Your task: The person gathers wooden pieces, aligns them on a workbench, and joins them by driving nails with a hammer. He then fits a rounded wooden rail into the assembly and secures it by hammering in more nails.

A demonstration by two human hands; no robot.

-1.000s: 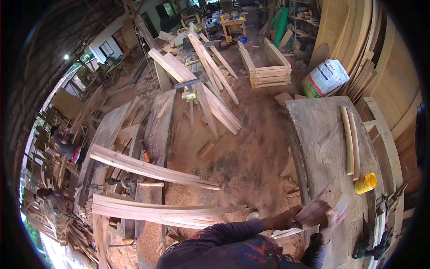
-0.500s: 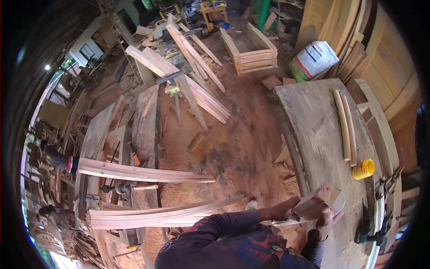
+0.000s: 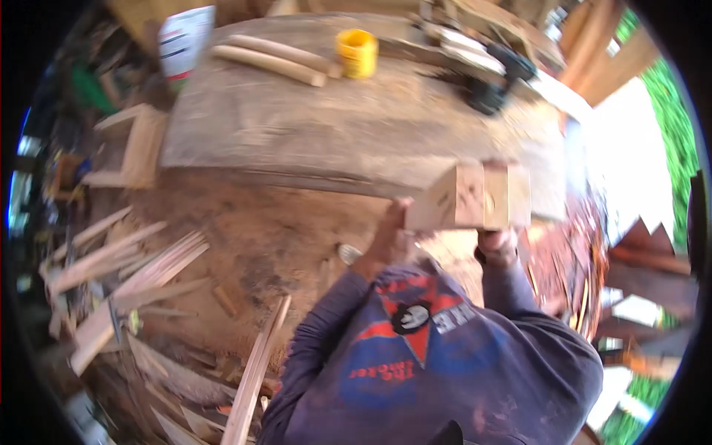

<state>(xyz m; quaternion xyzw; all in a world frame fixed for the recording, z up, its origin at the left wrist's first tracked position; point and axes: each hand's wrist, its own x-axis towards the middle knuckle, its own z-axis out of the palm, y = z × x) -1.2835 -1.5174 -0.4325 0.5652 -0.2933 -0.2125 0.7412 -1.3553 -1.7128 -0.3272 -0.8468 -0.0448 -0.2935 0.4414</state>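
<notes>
Between my two hands is a stack of short wooden blocks [image 3: 469, 196], raised at the near edge of the workbench [image 3: 297, 122]. My left hand [image 3: 394, 230] grips its left side, the fingers partly hidden behind the wood. At the lower right of the blocks, my right hand [image 3: 498, 243] holds them from below. Farther back on the bench are two curved wooden strips [image 3: 271, 63], a yellow container [image 3: 357, 53] and a dark cordless drill [image 3: 500, 80].
A white sack [image 3: 185, 43] stands behind the bench's left end. Long planks [image 3: 141, 285] lie at the lower left, and another bundle of strips [image 3: 256, 371] rises near my left arm. A wooden frame [image 3: 141, 148] is at the left.
The view has swung right, bringing the bench across the front. My hands now hold the wooden blocks upright in front of my chest, with their end faces showing.
</notes>
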